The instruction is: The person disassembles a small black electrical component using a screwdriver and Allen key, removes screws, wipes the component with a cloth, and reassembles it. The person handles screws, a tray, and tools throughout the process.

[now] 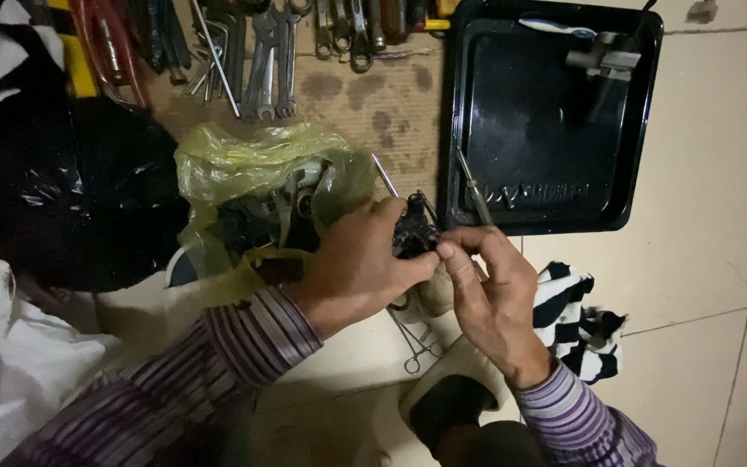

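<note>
My left hand (358, 264) grips a small black greasy mechanical part (413, 232) at the middle of the view. My right hand (490, 290) pinches the same part from the right, thumb and forefinger on it, and also holds a thin metal tool (475, 188) that points up toward the black tray. Both sleeves are purple-striped. A thin metal rod (384, 175) sticks up behind my left hand; what holds it is hidden.
A black metal tray (546, 203) lies at the upper right with a small metal fitting (603, 56). A yellow plastic bag (257, 169) of parts, a black bag (79, 190), wrenches (265, 60), forceps (417, 342) and a striped cloth (577, 324) surround my hands.
</note>
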